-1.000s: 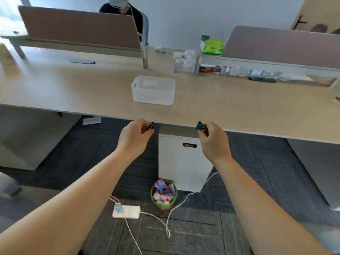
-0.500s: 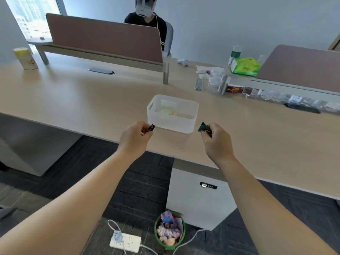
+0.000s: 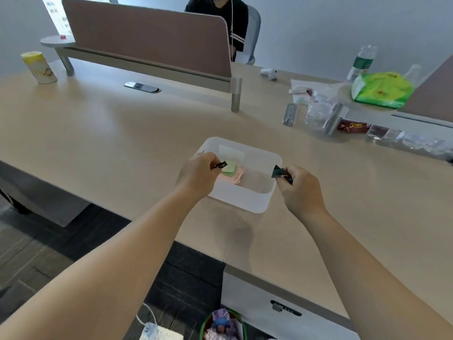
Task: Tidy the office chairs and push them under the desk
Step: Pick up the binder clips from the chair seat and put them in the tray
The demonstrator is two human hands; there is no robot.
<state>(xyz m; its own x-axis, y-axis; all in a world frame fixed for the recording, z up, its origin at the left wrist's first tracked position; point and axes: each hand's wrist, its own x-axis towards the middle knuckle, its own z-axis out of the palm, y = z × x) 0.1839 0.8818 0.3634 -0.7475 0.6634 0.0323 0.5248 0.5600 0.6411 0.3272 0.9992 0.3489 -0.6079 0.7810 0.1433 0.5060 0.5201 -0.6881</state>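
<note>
My left hand (image 3: 196, 176) pinches a small black binder clip (image 3: 221, 165) over the left side of a white plastic box (image 3: 245, 201). My right hand (image 3: 297, 188) pinches a dark green binder clip (image 3: 278, 171) over the box's right rim. The box stands on the wooden desk (image 3: 103, 143) and holds green and pink sticky notes (image 3: 230, 171). The only office chair (image 3: 252, 33) in view is behind the desk at the back, with a person sitting in it.
A brown divider panel (image 3: 147, 38) crosses the far desk. A yellow-capped can (image 3: 39, 67), a water bottle (image 3: 361, 61), a green bag (image 3: 381, 89) and clutter sit on the desk. Below are a white drawer unit (image 3: 282, 312), a small bin (image 3: 221, 325) and a power strip (image 3: 159, 333).
Both hands rose from below the desk edge to over the white box, each still pinching its clip. My view moved closer to the desk and higher.
</note>
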